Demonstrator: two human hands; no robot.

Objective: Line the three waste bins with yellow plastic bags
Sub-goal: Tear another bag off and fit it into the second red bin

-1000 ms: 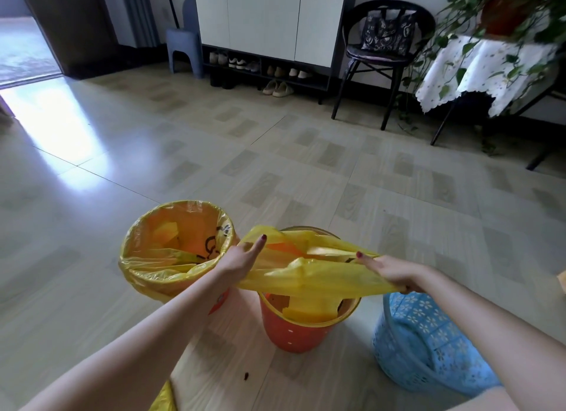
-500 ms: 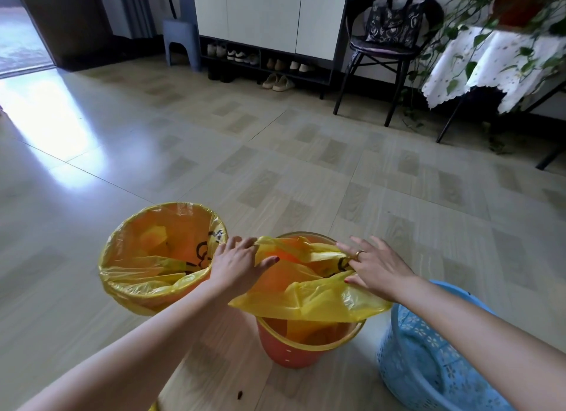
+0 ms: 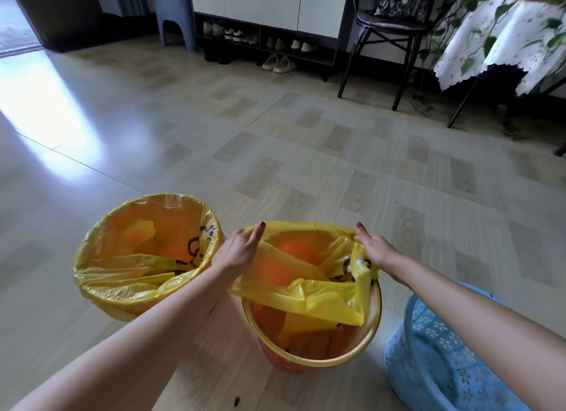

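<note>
Yellow bags in two of three bins.
Left hand (image 3: pixel 237 254) and right hand (image 3: pixel 375 248) each pinch the middle bag (image 3: pixel 309 297).

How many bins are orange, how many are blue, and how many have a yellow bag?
Orange bins: 2, the left orange bin and the middle orange bin
Blue bins: 1, the blue bin
Bins with a yellow bag: 2
Total bins: 3

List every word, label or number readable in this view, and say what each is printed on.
No text can be read.
Black print on the yellow bag lining the left bin: curved marks, partly folded, unreadable.
Black print on the yellow bag at the middle bin, beside the right hand: crumpled, unreadable.
</note>
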